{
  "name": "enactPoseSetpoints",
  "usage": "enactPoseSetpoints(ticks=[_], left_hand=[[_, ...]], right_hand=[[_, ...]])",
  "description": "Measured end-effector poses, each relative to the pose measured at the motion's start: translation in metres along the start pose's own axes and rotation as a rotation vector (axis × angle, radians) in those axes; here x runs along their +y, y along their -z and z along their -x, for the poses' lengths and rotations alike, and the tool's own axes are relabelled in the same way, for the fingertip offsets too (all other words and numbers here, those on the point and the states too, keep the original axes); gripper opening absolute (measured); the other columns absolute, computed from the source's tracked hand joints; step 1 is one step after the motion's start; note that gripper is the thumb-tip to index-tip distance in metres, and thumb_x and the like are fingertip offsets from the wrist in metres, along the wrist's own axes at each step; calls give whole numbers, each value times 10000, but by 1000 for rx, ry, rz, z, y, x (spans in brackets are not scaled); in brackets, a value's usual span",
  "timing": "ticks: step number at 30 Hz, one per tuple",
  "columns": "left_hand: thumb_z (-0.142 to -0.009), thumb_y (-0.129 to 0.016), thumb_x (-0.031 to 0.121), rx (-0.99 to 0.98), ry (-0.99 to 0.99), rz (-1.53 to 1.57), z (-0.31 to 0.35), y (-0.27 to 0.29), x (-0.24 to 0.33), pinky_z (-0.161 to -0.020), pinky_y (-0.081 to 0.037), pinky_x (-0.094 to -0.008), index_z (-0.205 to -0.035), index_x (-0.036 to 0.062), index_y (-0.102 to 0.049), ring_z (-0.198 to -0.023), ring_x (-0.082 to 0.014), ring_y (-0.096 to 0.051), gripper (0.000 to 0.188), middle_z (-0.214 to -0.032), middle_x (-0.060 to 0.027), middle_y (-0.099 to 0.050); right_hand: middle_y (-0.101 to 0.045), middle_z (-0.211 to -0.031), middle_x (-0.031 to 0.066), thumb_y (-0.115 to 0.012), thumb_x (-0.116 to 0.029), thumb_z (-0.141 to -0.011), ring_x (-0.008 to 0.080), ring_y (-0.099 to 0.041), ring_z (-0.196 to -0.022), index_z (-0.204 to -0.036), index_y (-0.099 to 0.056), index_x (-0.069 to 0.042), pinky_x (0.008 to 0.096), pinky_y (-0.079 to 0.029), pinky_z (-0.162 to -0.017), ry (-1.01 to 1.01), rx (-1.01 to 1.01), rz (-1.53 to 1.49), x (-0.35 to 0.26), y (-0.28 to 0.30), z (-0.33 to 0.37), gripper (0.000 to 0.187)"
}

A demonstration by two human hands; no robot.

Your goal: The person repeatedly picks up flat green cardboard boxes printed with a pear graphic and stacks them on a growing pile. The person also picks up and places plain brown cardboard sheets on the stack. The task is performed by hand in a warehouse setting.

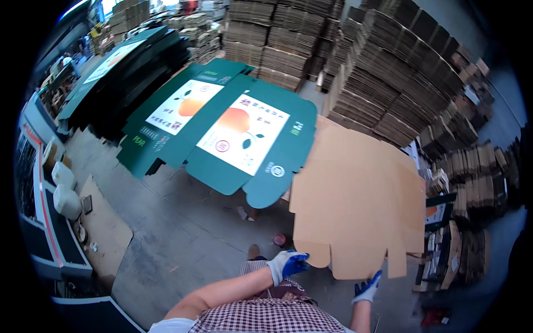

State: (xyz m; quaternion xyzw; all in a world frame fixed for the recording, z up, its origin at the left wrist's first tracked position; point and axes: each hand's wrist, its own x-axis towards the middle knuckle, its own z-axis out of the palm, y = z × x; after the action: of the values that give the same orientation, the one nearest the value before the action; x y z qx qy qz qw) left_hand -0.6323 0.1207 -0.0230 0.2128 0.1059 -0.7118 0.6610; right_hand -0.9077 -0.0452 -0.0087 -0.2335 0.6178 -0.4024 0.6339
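A flat, die-cut cardboard box blank point(358, 194) lies plain brown side up in front of me, its near flaps pointing at my body. My left hand point(288, 265), in a white glove with blue coating, is at its near left flap; the fingers reach out and look spread, and whether they touch the flap I cannot tell. By the near edge farther right, my right hand point(367, 287) wears the same kind of glove, fingers apart. Left of the brown blank lies a green printed box blank point(288, 145) with a fruit picture, partly over another green blank point(214, 72).
Tall stacks of folded cardboard point(383, 72) stand behind the blanks. A pile of green blanks point(119, 77) sits at the far left. White plastic jugs point(68, 201) and a cardboard sheet point(105, 244) are on the left. More bundled cardboard point(472, 191) stands on the right.
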Motion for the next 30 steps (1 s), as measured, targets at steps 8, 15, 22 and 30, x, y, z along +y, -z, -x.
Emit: enactPoseSetpoints(ticks=[8, 15, 22, 30], left_hand=[[-853, -570, 295, -142, 242, -695, 53, -45, 80, -659, -503, -298, -929, -26, -626, -765, -209, -636, 335, -826, -109, -657], [-812, -586, 345, 299, -667, -1824, 125, -25, 251, -799, -455, -319, -1098, 76, -564, -886, -226, -592, 393, -982, -122, -617], [-729, -650, 366, 1390, -1460, -1721, 302, 16, 509, -909, -392, -347, -1138, 62, -535, -1041, -263, -519, 522, -1126, -140, -550], [-698, -635, 514, 2123, -613, -1595, 421, -10, 712, -1036, -219, -451, -1340, 177, -317, -1268, -247, -310, 792, -1379, -69, -331]], right_hand=[[-419, -1295, 95, -533, -434, -822, 256, -418, -1165, -1293, -377, -96, 423, -376, -944, 244, -669, 207, -54, -120, 37, 600], [-434, -1267, 104, -540, -410, -822, 254, -430, -1138, -1277, -387, -80, 408, -379, -932, 251, -958, 529, 14, -359, 98, 582], [-448, -1239, 113, -547, -385, -823, 252, -442, -1111, -1261, -398, -64, 393, -381, -920, 245, -1211, 741, 87, -494, 178, 563], [-464, -1208, 123, -556, -357, -824, 249, -455, -1080, -1243, -409, -46, 376, -384, -906, 247, -1092, 854, 111, -550, 203, 542]])
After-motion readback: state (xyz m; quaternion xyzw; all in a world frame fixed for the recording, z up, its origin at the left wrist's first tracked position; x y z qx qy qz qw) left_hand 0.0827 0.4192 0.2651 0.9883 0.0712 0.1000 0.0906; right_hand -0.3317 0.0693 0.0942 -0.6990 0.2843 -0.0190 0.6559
